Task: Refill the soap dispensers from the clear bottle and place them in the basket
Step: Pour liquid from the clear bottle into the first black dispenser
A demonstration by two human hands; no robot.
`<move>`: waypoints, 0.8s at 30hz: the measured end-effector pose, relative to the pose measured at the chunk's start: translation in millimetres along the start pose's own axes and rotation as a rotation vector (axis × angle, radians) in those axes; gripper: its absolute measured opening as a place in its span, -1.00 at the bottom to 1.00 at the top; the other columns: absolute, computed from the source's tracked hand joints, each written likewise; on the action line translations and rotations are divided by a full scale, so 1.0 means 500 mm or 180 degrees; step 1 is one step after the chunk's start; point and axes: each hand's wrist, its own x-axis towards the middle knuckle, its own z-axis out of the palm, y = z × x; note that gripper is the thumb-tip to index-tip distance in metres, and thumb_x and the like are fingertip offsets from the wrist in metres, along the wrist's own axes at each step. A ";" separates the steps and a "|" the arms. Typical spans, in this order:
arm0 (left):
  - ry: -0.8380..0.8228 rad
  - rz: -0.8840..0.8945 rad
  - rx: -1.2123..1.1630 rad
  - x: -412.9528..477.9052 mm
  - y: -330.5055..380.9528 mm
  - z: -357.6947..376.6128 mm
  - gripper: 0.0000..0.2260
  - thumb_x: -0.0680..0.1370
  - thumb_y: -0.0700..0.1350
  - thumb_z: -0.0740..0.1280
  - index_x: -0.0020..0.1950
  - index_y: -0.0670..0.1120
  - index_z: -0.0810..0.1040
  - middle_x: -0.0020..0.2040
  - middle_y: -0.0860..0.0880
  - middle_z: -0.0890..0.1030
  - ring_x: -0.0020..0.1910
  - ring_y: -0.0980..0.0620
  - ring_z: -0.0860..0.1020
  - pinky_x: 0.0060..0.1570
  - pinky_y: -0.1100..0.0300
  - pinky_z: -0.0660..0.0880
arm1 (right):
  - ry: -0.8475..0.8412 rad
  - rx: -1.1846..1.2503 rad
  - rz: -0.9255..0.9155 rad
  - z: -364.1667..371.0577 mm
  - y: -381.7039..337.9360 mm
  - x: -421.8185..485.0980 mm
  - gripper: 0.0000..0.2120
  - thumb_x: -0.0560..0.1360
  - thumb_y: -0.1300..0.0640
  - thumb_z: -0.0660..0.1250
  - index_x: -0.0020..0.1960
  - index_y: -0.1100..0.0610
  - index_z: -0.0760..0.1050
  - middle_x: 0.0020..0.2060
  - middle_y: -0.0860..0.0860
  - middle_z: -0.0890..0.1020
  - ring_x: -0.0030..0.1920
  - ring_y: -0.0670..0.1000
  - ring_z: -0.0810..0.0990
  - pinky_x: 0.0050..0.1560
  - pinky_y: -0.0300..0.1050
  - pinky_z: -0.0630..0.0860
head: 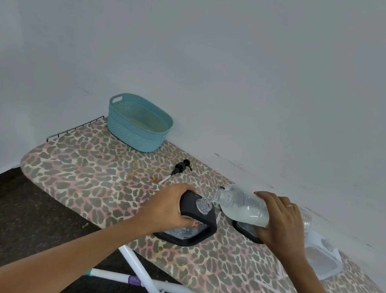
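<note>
Clear bottle (244, 207) tipped in our gripping right hand (281, 220) meets the dispenser (196, 216) our left hand (170, 205) clasps.

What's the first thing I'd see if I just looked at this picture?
Two hands meet in the middle: the right hand tips a clear bottle toward the open neck of a black soap dispenser, which the left hand grips. They work on a leopard-print board, and a teal basket sits at its far end.
</note>
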 end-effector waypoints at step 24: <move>0.0040 0.0002 0.0016 -0.002 -0.001 0.009 -0.56 0.31 -0.10 0.50 0.14 -0.08 0.47 -0.01 0.01 0.53 -0.11 0.14 0.44 -0.23 0.54 0.35 | 0.0028 -0.0030 -0.0042 -0.012 0.000 0.003 -0.53 0.28 -0.19 0.17 0.04 0.10 0.38 -0.15 0.10 0.67 -0.27 0.18 0.62 -0.31 -0.04 0.46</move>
